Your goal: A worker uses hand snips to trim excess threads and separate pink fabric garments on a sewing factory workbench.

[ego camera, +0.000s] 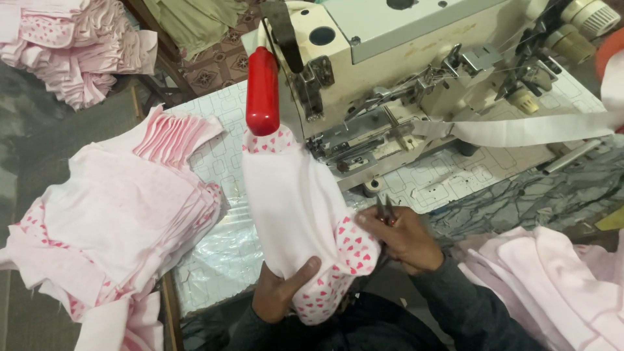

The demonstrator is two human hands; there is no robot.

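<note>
The left hand (281, 292) is clamped on the near end of a pale pink garment piece (292, 201), thumb on top and fingers under the cuff of white cloth printed with red hearts, and this piece runs straight away from that grip up to the sewing machine (390, 78), where its far heart-printed end lies just below a red handle (262, 91) and beside the presser foot. Just to the right of that grip, touching the same cuff, the right hand (404, 239) is closed around a small pair of thread snips (385, 209), whose points stick up past the knuckles toward the machine bed. Judging by this, the step in hand is trimming at the seamed cuff while the piece is held taut; the next move would seem to call for the points to meet the thread close to the stitching without nicking the cloth, the left grip keeping tension. A band of white binding tape (520, 130) feeds in from far right of both grips. No box or bin shows; a stack of like pink pieces (117, 214) lies on the worktop (214, 260) left of the left grip, another heap (559, 279) right of the right grip.
</note>
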